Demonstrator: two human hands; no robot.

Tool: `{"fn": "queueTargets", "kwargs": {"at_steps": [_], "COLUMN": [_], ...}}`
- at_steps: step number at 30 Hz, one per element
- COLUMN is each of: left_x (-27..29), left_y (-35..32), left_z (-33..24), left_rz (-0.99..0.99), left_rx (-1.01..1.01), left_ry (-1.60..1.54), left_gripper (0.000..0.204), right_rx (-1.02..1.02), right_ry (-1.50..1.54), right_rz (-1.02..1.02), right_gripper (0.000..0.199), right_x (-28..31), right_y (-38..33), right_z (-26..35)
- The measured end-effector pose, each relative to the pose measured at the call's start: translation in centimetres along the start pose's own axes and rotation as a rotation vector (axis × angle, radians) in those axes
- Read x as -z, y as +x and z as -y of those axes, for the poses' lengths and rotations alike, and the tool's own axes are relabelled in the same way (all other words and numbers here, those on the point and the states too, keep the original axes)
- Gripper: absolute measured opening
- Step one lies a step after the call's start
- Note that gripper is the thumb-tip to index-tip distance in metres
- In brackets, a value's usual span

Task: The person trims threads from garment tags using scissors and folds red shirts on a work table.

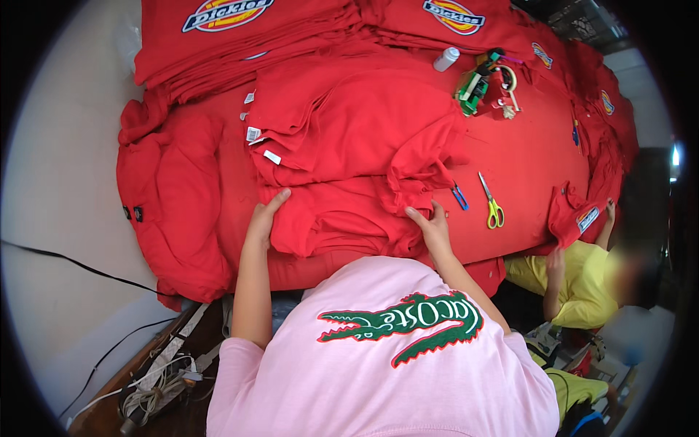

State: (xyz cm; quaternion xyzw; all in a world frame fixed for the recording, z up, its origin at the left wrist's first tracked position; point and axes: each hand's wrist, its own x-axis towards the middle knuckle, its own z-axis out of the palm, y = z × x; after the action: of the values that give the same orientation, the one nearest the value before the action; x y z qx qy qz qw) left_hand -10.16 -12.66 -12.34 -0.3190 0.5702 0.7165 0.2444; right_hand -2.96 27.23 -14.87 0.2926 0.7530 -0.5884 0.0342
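Pink shirt cloth (378, 364) fills the near view. Beyond it, the left hand (263, 218) lies flat and open on the left edge of a folded red garment (335, 218), gripping nothing; the right hand (435, 226) presses its right edge, fingers spread. Just right of that hand lie blue clips (459, 197) and yellow-handled scissors (492, 204); farther right, a co-worker's hand (610, 213) holds red cloth.

White neck labels (253, 134) sit at the stack's left edge; oval blue-yellow-red badges (227, 13) up top; small white bottle (446, 59) beside them.
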Motion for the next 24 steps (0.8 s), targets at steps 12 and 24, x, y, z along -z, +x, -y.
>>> {"fn": "queueTargets", "kwargs": {"at_steps": [12,24], "left_x": [0.6,-2.2], "left_y": [-6.9,-26.3], "left_z": [7.8,3.9], "left_rz": [0.521,0.36], "left_rx": [0.122,-0.598], "left_ry": [-0.59,-0.353], "left_gripper": [0.054,0.074], "right_rx": [-0.408,-0.019], "right_ry": [0.47,0.589], "right_rz": [0.629,0.882], "right_gripper": [0.046,0.049], "right_x": [3.9,10.5], "right_y": [-0.6,-8.2], "right_z": [6.7,15.8]}}
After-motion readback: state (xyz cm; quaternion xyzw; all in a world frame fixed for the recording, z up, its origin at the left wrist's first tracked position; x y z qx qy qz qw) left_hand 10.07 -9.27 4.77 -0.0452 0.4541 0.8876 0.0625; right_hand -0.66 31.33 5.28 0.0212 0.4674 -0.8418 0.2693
